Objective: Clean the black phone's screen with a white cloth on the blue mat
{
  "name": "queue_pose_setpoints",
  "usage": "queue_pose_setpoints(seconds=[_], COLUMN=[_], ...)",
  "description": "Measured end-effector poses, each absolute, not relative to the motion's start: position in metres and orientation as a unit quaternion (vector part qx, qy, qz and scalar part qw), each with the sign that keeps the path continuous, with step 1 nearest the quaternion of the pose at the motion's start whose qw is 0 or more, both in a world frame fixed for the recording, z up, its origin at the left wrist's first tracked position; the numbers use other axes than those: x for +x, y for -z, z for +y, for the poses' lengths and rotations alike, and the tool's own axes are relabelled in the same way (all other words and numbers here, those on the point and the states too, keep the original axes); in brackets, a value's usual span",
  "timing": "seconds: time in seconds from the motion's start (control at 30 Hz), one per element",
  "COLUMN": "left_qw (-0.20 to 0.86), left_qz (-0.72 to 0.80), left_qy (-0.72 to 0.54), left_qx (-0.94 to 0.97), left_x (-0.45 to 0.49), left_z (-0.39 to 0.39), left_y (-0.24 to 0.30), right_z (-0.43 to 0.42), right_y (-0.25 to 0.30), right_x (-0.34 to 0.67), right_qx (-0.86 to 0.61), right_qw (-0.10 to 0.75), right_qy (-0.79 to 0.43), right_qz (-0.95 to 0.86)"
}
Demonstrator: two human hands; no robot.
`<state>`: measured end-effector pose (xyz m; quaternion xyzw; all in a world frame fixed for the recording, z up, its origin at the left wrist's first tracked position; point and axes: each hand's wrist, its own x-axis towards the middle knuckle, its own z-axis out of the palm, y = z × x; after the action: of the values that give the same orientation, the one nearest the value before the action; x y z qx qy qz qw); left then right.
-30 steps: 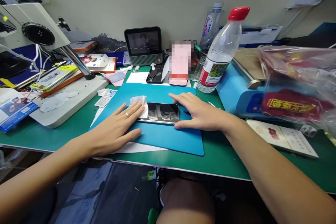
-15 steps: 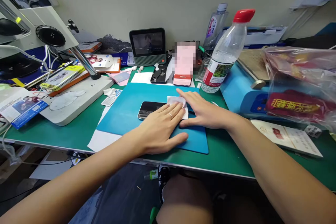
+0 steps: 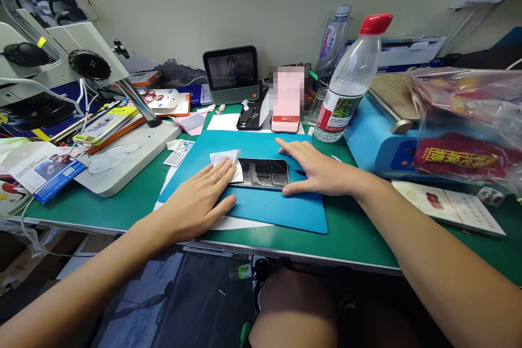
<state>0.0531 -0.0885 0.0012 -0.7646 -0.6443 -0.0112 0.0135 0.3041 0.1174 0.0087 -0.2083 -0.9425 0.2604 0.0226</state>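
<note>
A smartphone (image 3: 265, 172) with a dark, glossy, streaked face lies flat on the blue mat (image 3: 261, 209). My left hand (image 3: 199, 196), a ring on one finger, presses a folded white wipe (image 3: 233, 159) down over the phone's left end with fingers stretched flat. That end of the phone is hidden under the wipe and fingers. At the right end is my right hand (image 3: 322, 168), thumb and forefinger spread apart. Its thumb tip is close to the phone's near right corner; whether it touches I cannot tell. A thin dark tool (image 3: 300, 173) pokes out beside that hand.
Behind the mat are a smart display (image 3: 231, 73), a lit phone (image 3: 285, 100) and a red-capped water bottle (image 3: 346, 87). A microscope stand (image 3: 134, 147) occupies the left. At right are a blue machine (image 3: 375, 136), a plastic bag (image 3: 468, 125) and a white box (image 3: 446, 206).
My left hand has slid the wipe leftward along the phone, from its right end to its left, uncovering the right part. My right hand has stayed nearly in place. The view has shifted slightly.
</note>
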Motion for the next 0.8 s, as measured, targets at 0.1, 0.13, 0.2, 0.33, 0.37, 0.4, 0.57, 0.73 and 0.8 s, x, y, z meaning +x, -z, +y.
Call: queue_pose_setpoints(seconds=[0.1, 0.13, 0.2, 0.33, 0.37, 0.4, 0.57, 0.73, 0.8], left_qw=[-0.013, -0.020, -0.025, -0.030, -0.029, -0.028, -0.026, -0.011, -0.023], left_qz=[-0.645, -0.644, -0.640, -0.600, -0.588, -0.579, -0.540, -0.527, -0.545], left_qy=[0.012, 0.013, 0.022, 0.026, 0.028, 0.032, 0.038, 0.055, 0.079], left_qx=[-0.764, -0.765, -0.768, -0.799, -0.808, -0.815, -0.840, -0.848, -0.834], left_x=[0.061, 0.066, 0.077, 0.103, 0.109, 0.114, 0.110, 0.045, 0.015], left_z=[-0.074, -0.068, -0.056, -0.039, -0.038, -0.038, -0.051, -0.053, -0.045], left_y=[-0.004, -0.005, -0.006, -0.006, -0.006, -0.007, -0.010, -0.013, -0.016], right_z=[0.117, 0.117, 0.116, 0.116, 0.116, 0.117, 0.118, 0.116, 0.115], right_y=[-0.008, -0.008, -0.008, -0.008, -0.008, -0.008, -0.007, -0.011, -0.014], right_x=[0.303, 0.303, 0.303, 0.304, 0.304, 0.304, 0.305, 0.305, 0.305], right_qx=[-0.197, -0.195, -0.194, -0.198, -0.195, -0.192, -0.179, -0.182, -0.190], right_qw=[0.029, 0.031, 0.035, 0.043, 0.045, 0.048, 0.077, 0.077, 0.065], right_qy=[-0.262, -0.261, -0.259, -0.252, -0.251, -0.250, -0.248, -0.256, -0.253], right_qz=[-0.944, -0.945, -0.945, -0.946, -0.947, -0.948, -0.949, -0.946, -0.946])
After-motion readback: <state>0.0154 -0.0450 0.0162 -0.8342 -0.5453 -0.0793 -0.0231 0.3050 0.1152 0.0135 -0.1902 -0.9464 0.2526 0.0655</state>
